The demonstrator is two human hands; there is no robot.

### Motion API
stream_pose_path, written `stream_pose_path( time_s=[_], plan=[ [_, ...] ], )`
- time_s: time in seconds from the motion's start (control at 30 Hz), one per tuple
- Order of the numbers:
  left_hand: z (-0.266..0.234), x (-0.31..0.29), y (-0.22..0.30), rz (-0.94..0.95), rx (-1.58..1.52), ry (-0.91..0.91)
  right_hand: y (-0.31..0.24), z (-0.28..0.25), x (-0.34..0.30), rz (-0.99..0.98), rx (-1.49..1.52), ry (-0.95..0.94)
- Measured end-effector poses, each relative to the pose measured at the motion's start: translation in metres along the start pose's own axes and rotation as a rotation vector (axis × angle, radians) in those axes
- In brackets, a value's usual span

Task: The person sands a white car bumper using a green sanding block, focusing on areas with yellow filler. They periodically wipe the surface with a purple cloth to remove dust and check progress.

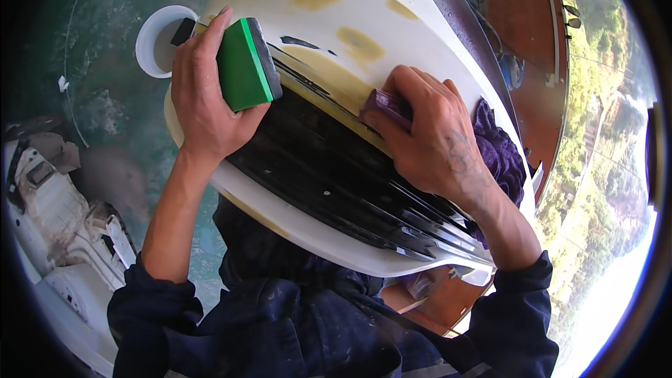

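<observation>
A white car bumper (448,56) with yellowish-brown patches and black slatted grille parts lies across the middle of the head view. My left hand (199,84), above the bumper's left end, grips a green sanding block (241,66) with a dark grey base, held up off the surface. Pinched in my right hand (434,126) is a small folded purple piece (387,105), pressed against the patched strip above the grille; whether it is cloth or abrasive paper, I cannot tell. Beside my right wrist a dark purple cloth (500,157) drapes over the bumper.
A white bucket (145,45) stands on the green floor (105,0) at the far left, something dark at its rim. White car body parts (63,196) lie at the left. Behind the bumper's right side are a dark panel (465,17) and a reddish-brown surface (521,0).
</observation>
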State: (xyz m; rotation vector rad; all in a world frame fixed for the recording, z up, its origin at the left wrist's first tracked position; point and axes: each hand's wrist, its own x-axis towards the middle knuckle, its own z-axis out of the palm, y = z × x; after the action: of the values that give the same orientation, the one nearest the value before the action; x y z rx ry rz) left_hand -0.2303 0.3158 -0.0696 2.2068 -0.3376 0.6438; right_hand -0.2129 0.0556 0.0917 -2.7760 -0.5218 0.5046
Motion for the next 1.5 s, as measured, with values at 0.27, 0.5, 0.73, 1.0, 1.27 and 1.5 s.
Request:
stream_pose_path(
  time_s=[0.27, 0.5, 0.73, 1.0, 1.27, 1.5],
  plan=[
    [0.006, 0.003, 0.006, -0.004, 0.0, 0.016, -0.002, -0.006, 0.016, 0.083, 0.032, -0.089],
    [0.003, 0.003, 0.006, 0.0, 0.012, 0.028, 0.013, -0.014, -0.006, 0.114, 0.036, -0.13],
    [0.0, -0.003, -0.001, -0.004, 0.028, 0.049, 0.002, -0.017, 0.015, 0.059, 0.028, -0.171],
    [0.006, -0.001, 0.002, -0.041, -0.005, 0.079, -0.01, -0.003, 0.043, 0.019, 0.023, -0.108],
    [0.002, -0.003, 0.0, -0.06, -0.003, 0.056, 0.005, -0.026, -0.019, 0.118, 0.07, -0.006],
    [0.005, 0.0, 0.001, -0.049, -0.012, 0.057, 0.009, 0.002, -0.041, 0.022, -0.049, 0.148]
  ],
)
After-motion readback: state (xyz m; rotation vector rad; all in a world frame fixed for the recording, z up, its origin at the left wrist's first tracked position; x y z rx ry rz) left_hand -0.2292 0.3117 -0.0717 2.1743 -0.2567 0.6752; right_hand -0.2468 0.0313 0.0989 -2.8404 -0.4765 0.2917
